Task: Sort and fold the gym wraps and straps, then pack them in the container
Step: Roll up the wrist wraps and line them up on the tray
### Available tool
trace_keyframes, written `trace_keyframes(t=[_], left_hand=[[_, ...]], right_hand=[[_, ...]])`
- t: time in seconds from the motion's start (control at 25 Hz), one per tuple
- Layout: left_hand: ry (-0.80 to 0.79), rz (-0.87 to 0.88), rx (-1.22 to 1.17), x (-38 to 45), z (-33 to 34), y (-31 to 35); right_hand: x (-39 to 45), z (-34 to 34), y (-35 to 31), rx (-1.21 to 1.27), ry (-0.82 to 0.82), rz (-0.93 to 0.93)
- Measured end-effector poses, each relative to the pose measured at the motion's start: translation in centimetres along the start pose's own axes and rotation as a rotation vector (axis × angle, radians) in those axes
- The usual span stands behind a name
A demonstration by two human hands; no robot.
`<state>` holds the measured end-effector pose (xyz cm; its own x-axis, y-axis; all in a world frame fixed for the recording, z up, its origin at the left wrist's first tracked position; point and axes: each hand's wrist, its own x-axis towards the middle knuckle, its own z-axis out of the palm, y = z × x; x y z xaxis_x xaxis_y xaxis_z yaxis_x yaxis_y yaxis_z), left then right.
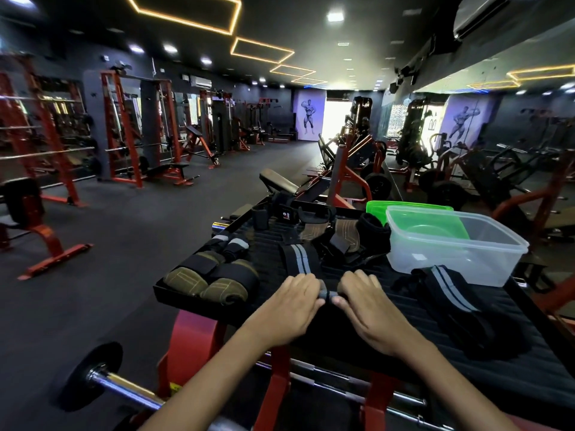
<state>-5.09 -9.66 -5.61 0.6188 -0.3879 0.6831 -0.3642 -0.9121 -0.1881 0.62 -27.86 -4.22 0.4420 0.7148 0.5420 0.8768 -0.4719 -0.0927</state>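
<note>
Your left hand [295,301] and right hand [364,298] sit side by side on the ribbed platform [389,309], fingers curled, both pinching the near end of the striped wrap [300,256], which runs flat away from your fingertips. It looks like you are starting the first tight turn of a roll. This wrap is soft, light elastic webbing: it will not hold a crease by itself and will spring loose if you ease off, so keep the thumbs under the rolled edge, fingers on top, and square the stripe as you go. A second striped wrap [451,297] lies loose just right of your right hand. The clear container [485,265] stands beyond that hand, apparently empty, with a green lid [404,206] behind it. Left of your left hand lie padded straps [211,278], bulkier and stiffer; beyond your fingers is a heap of grips [351,237].
</note>
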Motion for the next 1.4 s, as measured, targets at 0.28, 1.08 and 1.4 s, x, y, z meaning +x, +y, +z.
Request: trace_keyframes(t=[0.28,1.08,1.4], left_hand=[[-0.021,0.048,0.115,0.0,-0.3,-0.8],[-0.381,0.022,-0.119,1.1,-1.7,-2.9],[-0.316,-0.047,-0.121,0.0,-1.2,-2.5]], right_hand=[[0.4,0.9,0.3,0.880,-0.212,0.379],[2.5,0.1,-0.1,-0.049,-0.242,-0.084],[2.5,0.9,-0.1,-0.093,-0.197,-0.061]])
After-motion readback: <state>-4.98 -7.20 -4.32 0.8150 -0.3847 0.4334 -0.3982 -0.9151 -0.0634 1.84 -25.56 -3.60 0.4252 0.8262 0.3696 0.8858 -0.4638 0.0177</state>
